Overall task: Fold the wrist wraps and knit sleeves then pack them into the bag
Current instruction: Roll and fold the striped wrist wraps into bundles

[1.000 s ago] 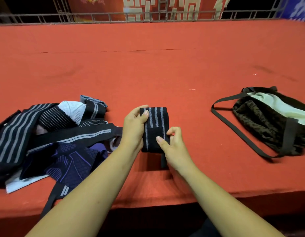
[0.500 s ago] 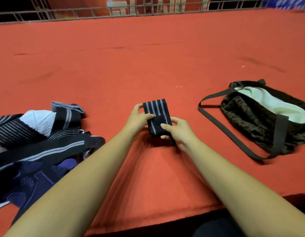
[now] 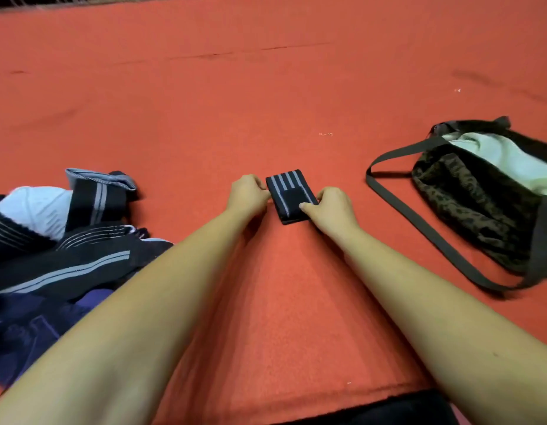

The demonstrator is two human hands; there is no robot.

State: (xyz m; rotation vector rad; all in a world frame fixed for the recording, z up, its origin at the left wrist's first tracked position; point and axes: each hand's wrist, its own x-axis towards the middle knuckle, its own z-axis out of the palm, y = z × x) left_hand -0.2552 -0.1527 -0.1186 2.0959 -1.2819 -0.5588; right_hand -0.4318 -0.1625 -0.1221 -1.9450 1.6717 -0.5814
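Note:
A folded black wrist wrap with grey stripes lies on the red table in front of me. My left hand grips its left edge with curled fingers. My right hand pinches its right side, thumb on top near the black patch. A dark leopard-print bag with a pale lining and long grey straps lies open to the right, about a hand's width from my right hand. A pile of black, striped, white and navy wraps and sleeves sits at the left.
The table's front edge runs just below my forearms. The bag's strap loops out over the table toward the wrap. A small bit of thread lies beyond the wrap. Bare red cloth stretches to the far rail.
The wrap has been folded shorter and pushed farther away and to the right. Both hands have moved with it and now hold it at its two sides. The view has tilted down.

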